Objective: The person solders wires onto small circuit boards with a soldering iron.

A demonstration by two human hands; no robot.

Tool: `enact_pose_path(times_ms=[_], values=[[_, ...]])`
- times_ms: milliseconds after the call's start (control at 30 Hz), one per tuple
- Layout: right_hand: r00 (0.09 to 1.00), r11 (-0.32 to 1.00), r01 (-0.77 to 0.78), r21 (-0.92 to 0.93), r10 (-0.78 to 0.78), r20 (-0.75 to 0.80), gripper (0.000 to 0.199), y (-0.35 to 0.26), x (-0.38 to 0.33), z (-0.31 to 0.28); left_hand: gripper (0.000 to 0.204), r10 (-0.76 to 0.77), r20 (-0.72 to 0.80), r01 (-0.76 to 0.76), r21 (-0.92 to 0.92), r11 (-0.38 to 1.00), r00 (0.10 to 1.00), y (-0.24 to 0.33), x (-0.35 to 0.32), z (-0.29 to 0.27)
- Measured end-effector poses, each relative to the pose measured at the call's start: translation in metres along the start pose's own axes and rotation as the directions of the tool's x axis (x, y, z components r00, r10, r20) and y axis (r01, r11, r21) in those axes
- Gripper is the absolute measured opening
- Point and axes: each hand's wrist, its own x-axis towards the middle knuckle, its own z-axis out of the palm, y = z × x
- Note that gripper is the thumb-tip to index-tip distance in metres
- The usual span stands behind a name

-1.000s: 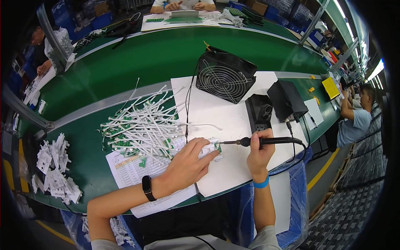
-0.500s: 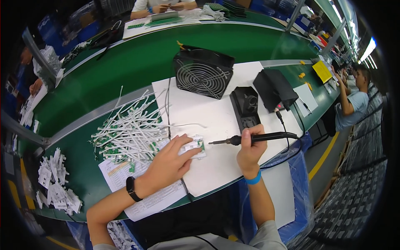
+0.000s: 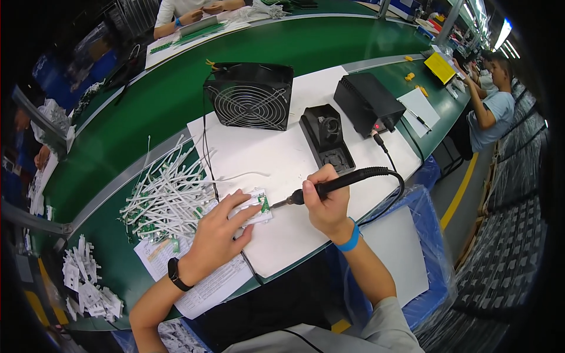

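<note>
My left hand (image 3: 218, 235) lies with its fingers stretched out and apart over a flat white piece (image 3: 262, 217), pressing it to the white work sheet. On that piece sits a small green circuit board (image 3: 264, 204), partly covered by my fingertips. My right hand (image 3: 328, 206) is closed round the black handle of a soldering iron (image 3: 366, 173). The iron's thin metal tip reaches the board's right edge; whether it touches cannot be made out. Left of the board lies a heap of white cables (image 3: 168, 191) with small green boards among them.
A black fan (image 3: 250, 100) stands behind my hands. To its right are a black iron stand (image 3: 326, 138) and a black power unit (image 3: 369, 101). White plastic parts (image 3: 88, 282) pile up at left, a printed sheet (image 3: 218, 288) lies under my left forearm. Other people sit nearby.
The soldering iron's tip has moved in from the right to the board's edge, with my right hand following. The whole view has shifted slightly.
</note>
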Motion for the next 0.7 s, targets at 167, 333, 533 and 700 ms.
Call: enact_pose_path(times_ms=[167,333,533,700], values=[[1.0,1.0,-0.011,-0.024,0.012,0.013,0.018,-0.001,0.002,0.0017,0.045,-0.01,0.003,0.01,-0.007,1.0,1.0,0.0002,-0.0009,-0.0007],[0.999,0.999,-0.036,-0.033,0.037,0.002,0.018,0.0023,0.0045,0.0023,0.045,-0.008,0.005,0.008,-0.011,1.0,1.0,-0.0008,-0.0019,-0.0008],[0.991,0.991,-0.131,0.002,0.131,-0.007,0.018,0.0037,0.0068,0.0017,0.043,-0.031,0.017,0.031,-0.048,0.998,0.999,0.0008,-0.0001,-0.0002],[0.985,0.985,-0.175,0.003,0.175,0.0,0.018,0.002,0.0083,0.0035,0.039,-0.014,0.012,0.015,-0.035,0.999,1.0,-0.0001,-0.0002,-0.0001]])
